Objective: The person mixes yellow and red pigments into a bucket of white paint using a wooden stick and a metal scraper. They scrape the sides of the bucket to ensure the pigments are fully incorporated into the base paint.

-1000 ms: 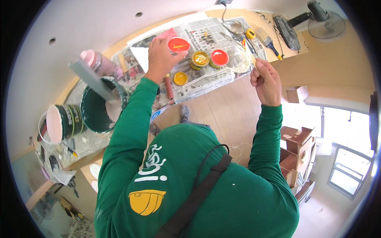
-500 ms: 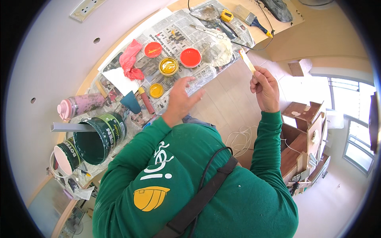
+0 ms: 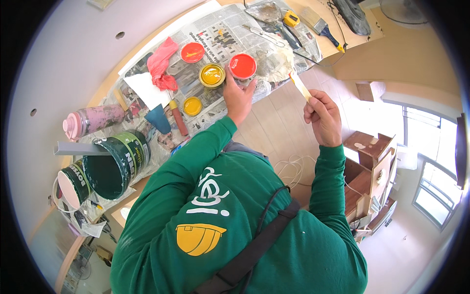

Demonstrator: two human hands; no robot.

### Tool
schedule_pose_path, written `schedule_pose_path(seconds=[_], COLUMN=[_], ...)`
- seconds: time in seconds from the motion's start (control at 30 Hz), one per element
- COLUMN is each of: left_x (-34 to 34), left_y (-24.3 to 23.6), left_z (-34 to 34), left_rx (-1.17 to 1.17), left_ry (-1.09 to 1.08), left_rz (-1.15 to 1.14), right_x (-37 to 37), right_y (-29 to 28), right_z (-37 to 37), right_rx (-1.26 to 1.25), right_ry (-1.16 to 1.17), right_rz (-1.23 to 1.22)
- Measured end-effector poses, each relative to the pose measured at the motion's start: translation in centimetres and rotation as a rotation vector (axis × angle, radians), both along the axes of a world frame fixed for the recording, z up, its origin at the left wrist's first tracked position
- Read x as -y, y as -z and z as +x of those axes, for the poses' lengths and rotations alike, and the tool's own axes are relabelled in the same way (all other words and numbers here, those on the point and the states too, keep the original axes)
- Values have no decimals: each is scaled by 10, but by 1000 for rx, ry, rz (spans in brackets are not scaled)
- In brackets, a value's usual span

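left hand (image 3: pixel 238 98) is cupping the red can (image 3: pixel 243 67), can't tell if gripping; right hand (image 3: pixel 323 115) is pinching a stick (image 3: pixel 299 86) pointing forward-left, can sitting left

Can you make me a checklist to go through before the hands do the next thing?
1. Is the stick in the right hand? Ok, pinched near one end.
2. Is its tip clean? Not ok, it's smeared orange.
3. Is the red can upright? Ok.
4. Has the left hand gripped it firmly? Cannot tell.
5. Is the yellow can open? Ok.
6. Is newspaper under both cans? Ok.
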State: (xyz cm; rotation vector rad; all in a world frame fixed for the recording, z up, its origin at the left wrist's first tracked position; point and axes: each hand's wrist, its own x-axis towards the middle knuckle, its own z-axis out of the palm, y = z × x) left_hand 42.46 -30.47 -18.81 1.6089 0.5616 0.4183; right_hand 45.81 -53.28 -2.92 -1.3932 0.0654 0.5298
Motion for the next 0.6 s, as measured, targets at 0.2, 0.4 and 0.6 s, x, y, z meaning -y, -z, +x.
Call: schedule_pose_path(seconds=[0.2,0.4,0.6], left_x=[1,-1,5], left_y=[6,-2,-12], left_z=[25,20,-8], left_rx=[76,69,258], left_ry=[-122,-137,-50], left_rz=[44,90,278], right_x=[2,1,5], right_y=[-11,-19,-22], right_z=[-8,-17,-23], right_rx=[40,111,182], right_ry=[1,-43,-106], right_rz=[-35,-76,-42])
